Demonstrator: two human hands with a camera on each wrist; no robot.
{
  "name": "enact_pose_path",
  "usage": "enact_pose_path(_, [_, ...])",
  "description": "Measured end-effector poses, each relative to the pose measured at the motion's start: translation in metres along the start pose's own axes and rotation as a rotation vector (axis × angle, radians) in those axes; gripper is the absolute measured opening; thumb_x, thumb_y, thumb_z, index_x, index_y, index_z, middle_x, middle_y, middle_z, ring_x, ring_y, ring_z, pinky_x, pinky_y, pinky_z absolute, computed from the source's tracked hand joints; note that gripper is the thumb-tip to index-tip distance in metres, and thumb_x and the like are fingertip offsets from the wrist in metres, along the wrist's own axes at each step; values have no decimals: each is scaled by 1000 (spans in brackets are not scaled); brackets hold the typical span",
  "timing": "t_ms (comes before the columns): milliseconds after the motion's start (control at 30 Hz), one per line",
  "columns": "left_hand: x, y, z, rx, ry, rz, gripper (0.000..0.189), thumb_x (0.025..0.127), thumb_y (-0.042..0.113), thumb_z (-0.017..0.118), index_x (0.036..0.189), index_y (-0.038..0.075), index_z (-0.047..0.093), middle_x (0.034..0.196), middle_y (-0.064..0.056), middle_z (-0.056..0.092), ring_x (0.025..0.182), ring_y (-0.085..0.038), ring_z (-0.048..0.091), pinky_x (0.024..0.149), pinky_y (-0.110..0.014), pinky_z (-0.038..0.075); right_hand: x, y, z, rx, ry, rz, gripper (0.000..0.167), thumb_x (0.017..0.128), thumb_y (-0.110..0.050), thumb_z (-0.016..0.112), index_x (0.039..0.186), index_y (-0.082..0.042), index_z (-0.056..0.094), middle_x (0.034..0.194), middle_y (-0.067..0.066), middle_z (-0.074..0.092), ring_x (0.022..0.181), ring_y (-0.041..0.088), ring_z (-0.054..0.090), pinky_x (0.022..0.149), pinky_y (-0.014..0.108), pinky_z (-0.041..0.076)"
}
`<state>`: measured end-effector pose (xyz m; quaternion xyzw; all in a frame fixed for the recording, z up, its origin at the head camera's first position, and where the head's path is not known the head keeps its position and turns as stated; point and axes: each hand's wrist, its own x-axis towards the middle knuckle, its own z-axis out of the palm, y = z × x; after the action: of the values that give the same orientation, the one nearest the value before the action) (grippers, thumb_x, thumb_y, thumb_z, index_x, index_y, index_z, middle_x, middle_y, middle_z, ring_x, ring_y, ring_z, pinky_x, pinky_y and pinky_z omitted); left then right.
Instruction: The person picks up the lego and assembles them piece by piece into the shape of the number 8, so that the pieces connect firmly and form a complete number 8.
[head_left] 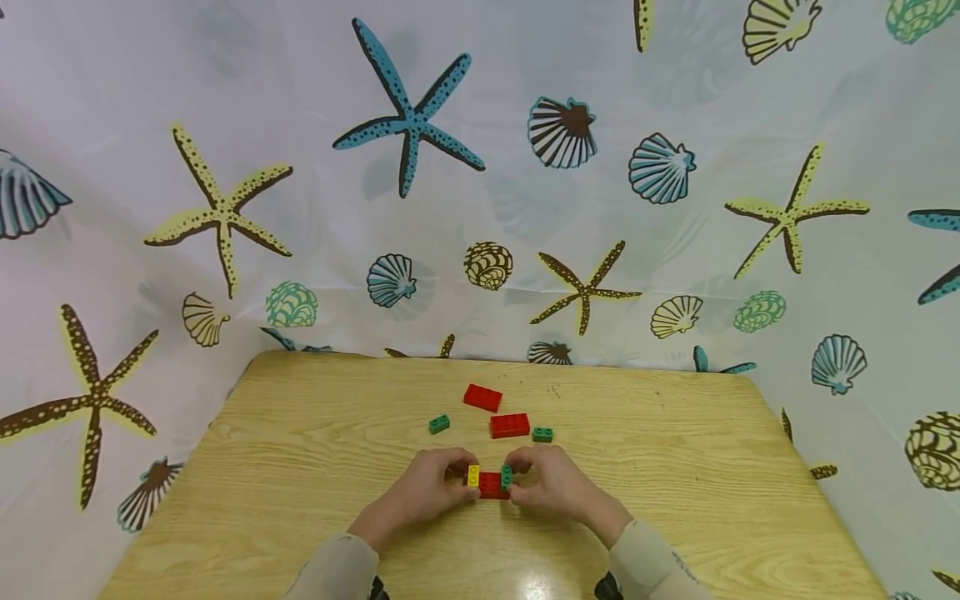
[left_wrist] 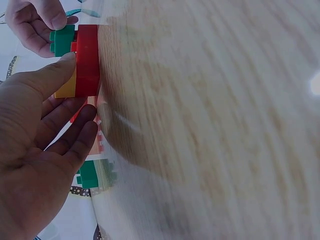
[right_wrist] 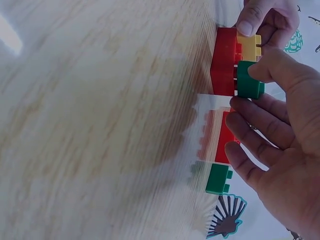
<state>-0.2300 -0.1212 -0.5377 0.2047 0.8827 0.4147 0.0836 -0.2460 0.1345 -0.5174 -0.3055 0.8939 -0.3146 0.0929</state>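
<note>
This looks like a screened-off table spot; whether it stands in a home or a lab cannot be told. A wood-grain worktop spreads beneath the left hand and right hand. White cloth, printed with starfish and shells, hangs beyond both and out to either side, curtain-like, hiding what lies behind.

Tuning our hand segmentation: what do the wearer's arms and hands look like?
Left hand and right hand are both ungloved, with five-fingered human shapes. Left sleeve and right sleeve are pale beige; the right one has a small greyish marking. A black piece shows beside each cuff, too cropped to identify.
</note>
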Motion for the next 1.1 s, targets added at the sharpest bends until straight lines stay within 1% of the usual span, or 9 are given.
enact_pose_path(233, [0, -1, 0, -1, -4, -5, 37, 94, 26, 83, 122, 6, 72, 116, -4, 75, 108, -21, 70, 98, -48, 58, 1, 0, 1, 5, -7, -19, 25, 92, -16, 76, 116, -8, 75, 109, 3, 77, 103, 22, 71, 92, 40, 60])
enact_pose_path(500, [0, -2, 0, -4, -9, 4, 38, 94, 26, 82, 124, 5, 72, 117, -5, 75, 109, -22, 70, 98, -49, 58, 1, -4, 0, -26, -8, -78, 10, 92, -13, 75, 102, -12, 74, 98, -1, 76, 97, 19, 70, 87, 33, 59])
enact_pose_path(600, [0, -1, -1, -5, -10, 6, 39, 94, 26, 82, 125, 5, 71, 117, -6, 75, 109, -22, 70, 98, -49, 58, 2, -2, 1, -41, -2, -89, 8, 92, -13, 76, 100, -14, 74, 95, -3, 75, 96, 17, 69, 86, 30, 57])
enact_pose_path(700, [0, 0, -2, -3, -9, 11, 40, 94, 25, 82, 125, 4, 71, 118, -6, 75, 109, -23, 70, 98, -49, 58, 2, 0, 3, -48, 7, -90, 10, 92, -14, 76, 102, -14, 75, 95, -4, 76, 95, 17, 67, 85, 29, 55])
enact_pose_path(933, [0, 2, -2, 26, 8, 42, 38, 93, 23, 83, 124, 2, 71, 116, -7, 76, 106, -25, 72, 94, -48, 59, 2, 4, 5, -3, 22, -66, 22, 93, -16, 77, 114, -8, 78, 105, 1, 79, 99, 17, 68, 87, 30, 57])
enact_pose_path(1000, [0, 2, -1, 20, 8, 34, 40, 93, 25, 83, 124, 3, 71, 117, -6, 75, 107, -25, 72, 95, -48, 59, 1, 4, 5, 8, 18, -60, 23, 94, -15, 76, 115, -8, 78, 106, 2, 78, 100, 18, 68, 87, 31, 57])
enact_pose_path(1100, [0, 0, 0, -16, 12, 12, 41, 94, 29, 82, 126, 5, 71, 118, -5, 75, 109, -24, 71, 96, -48, 59, 1, 4, 5, 17, 13, -46, 25, 94, -16, 76, 117, -8, 77, 106, 2, 78, 100, 19, 68, 87, 32, 57])
